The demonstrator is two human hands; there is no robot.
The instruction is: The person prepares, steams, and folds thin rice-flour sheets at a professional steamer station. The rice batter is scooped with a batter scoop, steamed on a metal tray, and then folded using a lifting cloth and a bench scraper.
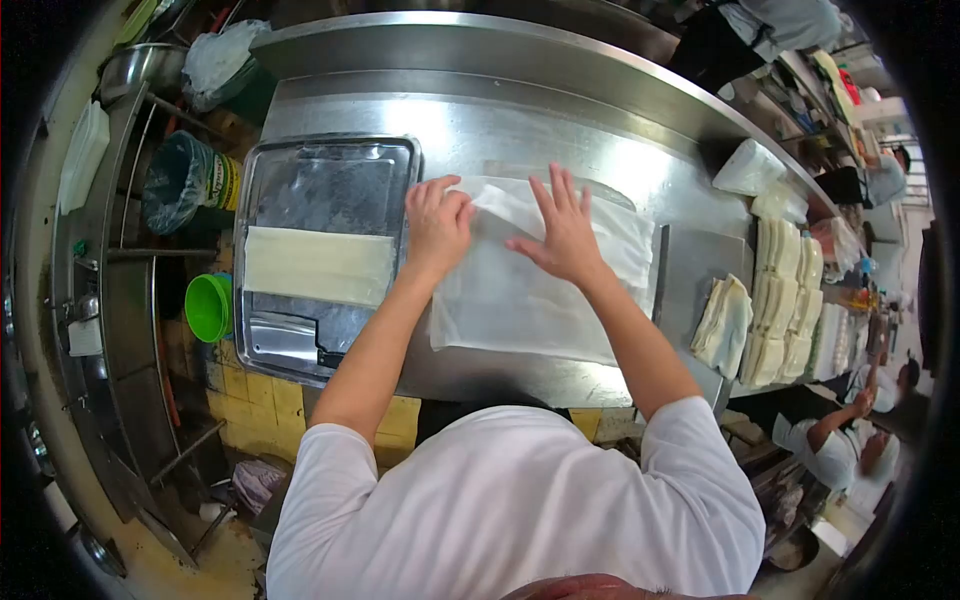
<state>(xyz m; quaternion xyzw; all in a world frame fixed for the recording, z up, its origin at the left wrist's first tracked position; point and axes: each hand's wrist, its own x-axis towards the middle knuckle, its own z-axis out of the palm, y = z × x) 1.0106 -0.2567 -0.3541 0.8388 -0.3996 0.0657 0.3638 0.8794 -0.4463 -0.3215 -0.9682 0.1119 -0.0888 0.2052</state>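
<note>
A translucent, whitish plastic sheet (530,315) lies spread on the steel counter, its upper part creased. My left hand (437,225) is at the sheet's upper left corner, fingers curled and closed on its edge. Over the upper middle of the sheet is my right hand (562,228), palm down with its fingers spread, holding nothing. To the left, a metal tray (330,165) bears a flat, pale rectangular slab (320,265) whose kind I cannot make out. A cleaver (284,336) with a black handle lies below the slab in the tray.
At right on the steel counter (430,110) are a folded cloth (722,325), several stacked pale packets (775,300) and a white plastic bag (750,168). A green bucket (208,308) and a bag-lined bin (180,180) stand left. Other people (830,440) are at the far right.
</note>
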